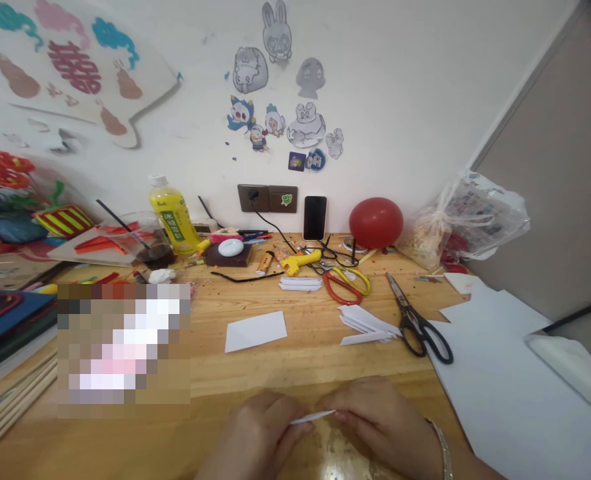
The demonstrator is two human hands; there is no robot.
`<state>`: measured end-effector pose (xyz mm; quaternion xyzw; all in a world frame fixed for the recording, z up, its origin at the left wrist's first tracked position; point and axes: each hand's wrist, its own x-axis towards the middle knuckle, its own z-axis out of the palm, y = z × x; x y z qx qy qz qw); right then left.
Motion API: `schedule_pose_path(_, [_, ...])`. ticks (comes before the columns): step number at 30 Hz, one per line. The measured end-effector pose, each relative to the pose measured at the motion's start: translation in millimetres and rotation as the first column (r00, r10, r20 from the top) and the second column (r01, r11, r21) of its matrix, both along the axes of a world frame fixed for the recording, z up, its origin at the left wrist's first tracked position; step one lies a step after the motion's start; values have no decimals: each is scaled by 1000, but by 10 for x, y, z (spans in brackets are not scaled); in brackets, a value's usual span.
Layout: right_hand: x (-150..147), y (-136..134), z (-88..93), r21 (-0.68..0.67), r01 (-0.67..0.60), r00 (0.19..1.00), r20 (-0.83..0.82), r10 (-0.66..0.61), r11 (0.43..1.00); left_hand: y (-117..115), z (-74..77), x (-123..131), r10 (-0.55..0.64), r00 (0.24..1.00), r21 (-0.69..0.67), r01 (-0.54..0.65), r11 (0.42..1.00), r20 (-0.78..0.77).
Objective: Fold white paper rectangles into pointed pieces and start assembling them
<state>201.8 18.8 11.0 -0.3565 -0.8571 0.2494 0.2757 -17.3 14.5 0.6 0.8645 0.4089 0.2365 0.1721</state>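
A small piece of white paper, seen nearly edge-on, is pinched between my two hands just above the table's front. My left hand closes its fingers on the left end. On the right end, my right hand grips with thumb and fingers; a bracelet circles that wrist. Beyond them lies a flat white paper rectangle. Several folded white paper strips are piled to its right, touching black-handled scissors. Another stack of folded paper strips sits farther back.
Large white sheets cover the right side. Red-and-yellow-handled scissors, a yellow glue gun, a phone and a red balloon stand along the back. A yellow drink bottle is back left, wooden sticks front left.
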Motion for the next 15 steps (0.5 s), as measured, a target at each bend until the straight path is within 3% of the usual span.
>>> schedule_pose_path(4, [49,17,17,42,1,998,67,-4,999,42,41,-35,-31,999,51,30,998,34])
schedule_pose_path(8, [133,69,42,-23,115,992,63,-113,993,104,94,-66,58,990,77,-68,995,129])
schedule_pose_path(12, [183,116,70,-213,222,972,-31,-234,952,161,159,-80,230,945,-185,-190,964,232])
schedule_pose_path(15, [133,101,64,-441,165,954,-155,-256,882,156,169,-34,207,912,-337,-82,938,355])
